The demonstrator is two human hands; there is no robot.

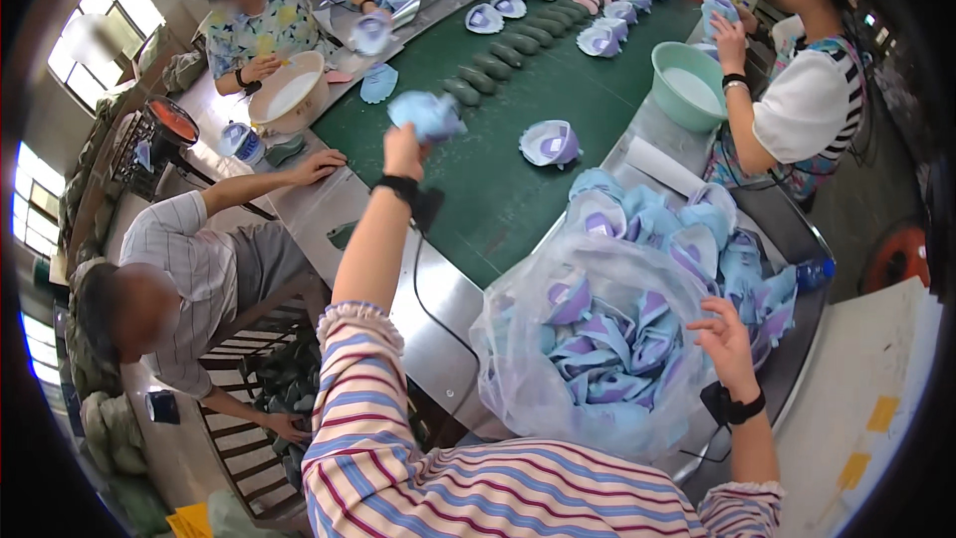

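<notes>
My left hand [405, 151] reaches out over the green table and is closed on a light blue shoe upper [428, 116], slightly blurred. Another upper [550, 143], blue with a purple lining, rests on the table to its right. Close to me stands a clear plastic bag [508, 339] with many blue and purple uppers [607, 359] heaped inside. At the bag's right edge my right hand [727, 344] is raised with its fingers apart, holding nothing. More loose uppers [697, 239] lie piled behind and to the right of the bag.
Rows of green shoe lasts [503, 52] and more uppers run along the green table [468, 209]. Co-workers sit at left and right, beside a pale basin [317, 105] and a mint-green basin [662, 60]. A wooden crate [234, 438] holds dark lasts. Wrist cables hang nearby.
</notes>
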